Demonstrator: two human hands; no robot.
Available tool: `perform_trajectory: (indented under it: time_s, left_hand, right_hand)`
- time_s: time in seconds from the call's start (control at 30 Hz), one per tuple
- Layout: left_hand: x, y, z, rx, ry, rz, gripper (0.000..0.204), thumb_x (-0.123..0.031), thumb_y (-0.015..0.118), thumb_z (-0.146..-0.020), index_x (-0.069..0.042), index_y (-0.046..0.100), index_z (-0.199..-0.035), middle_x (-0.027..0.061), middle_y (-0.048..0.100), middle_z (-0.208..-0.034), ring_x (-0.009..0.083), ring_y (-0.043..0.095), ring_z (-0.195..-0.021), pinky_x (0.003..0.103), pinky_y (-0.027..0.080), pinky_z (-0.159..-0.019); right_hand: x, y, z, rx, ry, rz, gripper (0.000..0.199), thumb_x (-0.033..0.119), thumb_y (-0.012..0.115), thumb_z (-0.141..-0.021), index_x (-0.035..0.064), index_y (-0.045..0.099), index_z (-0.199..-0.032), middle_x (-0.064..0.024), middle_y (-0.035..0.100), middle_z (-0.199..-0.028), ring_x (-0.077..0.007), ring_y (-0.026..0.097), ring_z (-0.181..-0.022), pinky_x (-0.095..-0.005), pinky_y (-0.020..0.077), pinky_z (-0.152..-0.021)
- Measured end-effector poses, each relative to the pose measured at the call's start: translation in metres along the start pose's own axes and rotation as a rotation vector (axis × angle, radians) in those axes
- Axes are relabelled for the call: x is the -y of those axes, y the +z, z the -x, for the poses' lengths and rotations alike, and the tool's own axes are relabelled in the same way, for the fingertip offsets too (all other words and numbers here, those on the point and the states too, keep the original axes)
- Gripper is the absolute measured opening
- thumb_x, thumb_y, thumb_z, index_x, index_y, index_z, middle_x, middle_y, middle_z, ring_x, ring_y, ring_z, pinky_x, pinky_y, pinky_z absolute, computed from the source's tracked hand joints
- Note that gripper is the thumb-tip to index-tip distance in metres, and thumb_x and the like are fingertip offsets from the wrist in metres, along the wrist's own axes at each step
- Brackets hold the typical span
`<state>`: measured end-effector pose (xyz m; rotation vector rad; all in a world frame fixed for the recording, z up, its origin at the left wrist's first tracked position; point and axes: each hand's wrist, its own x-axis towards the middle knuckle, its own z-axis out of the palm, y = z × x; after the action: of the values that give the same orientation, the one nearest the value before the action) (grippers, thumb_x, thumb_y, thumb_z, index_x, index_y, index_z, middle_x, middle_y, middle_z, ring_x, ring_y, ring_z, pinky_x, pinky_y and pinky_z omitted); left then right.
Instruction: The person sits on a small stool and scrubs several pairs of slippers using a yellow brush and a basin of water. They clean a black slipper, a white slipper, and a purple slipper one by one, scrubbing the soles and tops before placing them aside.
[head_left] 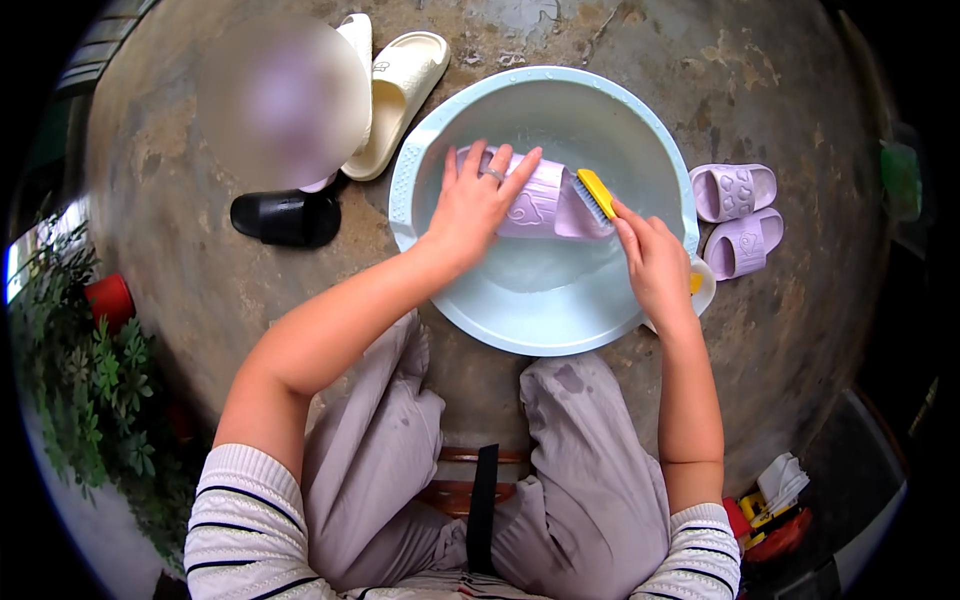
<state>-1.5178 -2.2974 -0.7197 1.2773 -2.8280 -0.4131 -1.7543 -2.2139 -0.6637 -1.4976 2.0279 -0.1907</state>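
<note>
A lilac slide slipper (543, 200) lies inside the light blue plastic basin (530, 343), its toe strap facing up. My left hand (470, 208) grips it at one end, fingers bent over it and a ring on one finger. In my right hand (652, 262) is a yellow scrubbing brush (596, 190). Its pale bristles touch the slipper's inner surface at the end beyond the strap. Water stands in the basin beneath the slipper. My left palm hides part of the slipper's other end.
A pair of small lilac slippers (742, 242) sits on the floor right of the basin. A white bowl-like object (706, 290) is partly behind its right rim. Cream slippers (408, 85) and a black slipper (285, 218) lie to the left, beside a blurred patch. Potted plants (115, 380) stand far left.
</note>
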Motion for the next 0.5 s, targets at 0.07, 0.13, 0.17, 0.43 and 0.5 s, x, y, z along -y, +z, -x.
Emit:
perform_trajectory:
  time_s: [0.07, 0.13, 0.17, 0.43, 0.5]
  left_hand:
    - [0.013, 0.005, -0.003, -0.062, 0.048, -0.039, 0.110, -0.006, 0.088, -0.050, -0.019, 0.039, -0.148, 0.0136, 0.047, -0.138, 0.0386, 0.045, -0.129, 0.059, 0.035, -0.109]
    - [0.021, 0.007, -0.003, -0.102, 0.083, -0.054, 0.108, -0.006, 0.088, -0.050, -0.018, 0.041, -0.146, 0.0133, 0.050, -0.136, 0.0379, 0.045, -0.130, 0.059, 0.034, -0.110]
    - [0.019, 0.007, -0.004, -0.083, 0.073, -0.063, 0.108, -0.007, 0.088, -0.050, -0.018, 0.042, -0.146, 0.0132, 0.051, -0.135, 0.0378, 0.046, -0.129, 0.058, 0.035, -0.109]
    - [0.006, 0.008, -0.013, 0.052, -0.008, -0.204, 0.092, -0.013, 0.083, -0.062, -0.018, 0.044, -0.145, 0.0168, 0.056, -0.126, 0.0389, 0.052, -0.111, 0.052, 0.040, -0.100]
    - [-0.002, 0.001, -0.006, 0.100, -0.073, -0.146, 0.110, -0.021, 0.089, -0.052, -0.019, 0.039, -0.150, 0.0185, 0.056, -0.122, 0.0388, 0.053, -0.108, 0.050, 0.042, -0.097]
  right_hand:
    - [-0.006, 0.001, 0.002, -0.020, -0.044, -0.058, 0.030, 0.018, 0.066, -0.093, 0.0108, 0.068, -0.122, -0.0150, 0.059, -0.083, -0.0313, 0.064, -0.079, -0.0407, 0.0498, -0.072]
    - [-0.018, 0.016, 0.003, -0.064, -0.145, -0.154, 0.028, 0.013, 0.067, -0.091, 0.0092, 0.069, -0.119, -0.0149, 0.060, -0.085, -0.0318, 0.063, -0.079, -0.0408, 0.0498, -0.073]
    - [-0.023, 0.026, 0.003, -0.077, -0.158, -0.193, 0.029, 0.011, 0.068, -0.090, 0.0089, 0.069, -0.120, -0.0148, 0.060, -0.087, -0.0320, 0.063, -0.079, -0.0408, 0.0499, -0.073]
    - [0.000, 0.096, 0.009, -0.067, -0.091, -0.211, 0.047, 0.010, 0.070, -0.087, 0.0123, 0.061, -0.133, -0.0159, 0.062, -0.090, -0.0339, 0.063, -0.080, -0.0409, 0.0511, -0.074]
    - [-0.003, 0.100, 0.019, -0.107, -0.120, -0.320, 0.049, 0.010, 0.068, -0.088, 0.0135, 0.059, -0.137, -0.0167, 0.063, -0.090, -0.0342, 0.064, -0.081, -0.0421, 0.0509, -0.074]
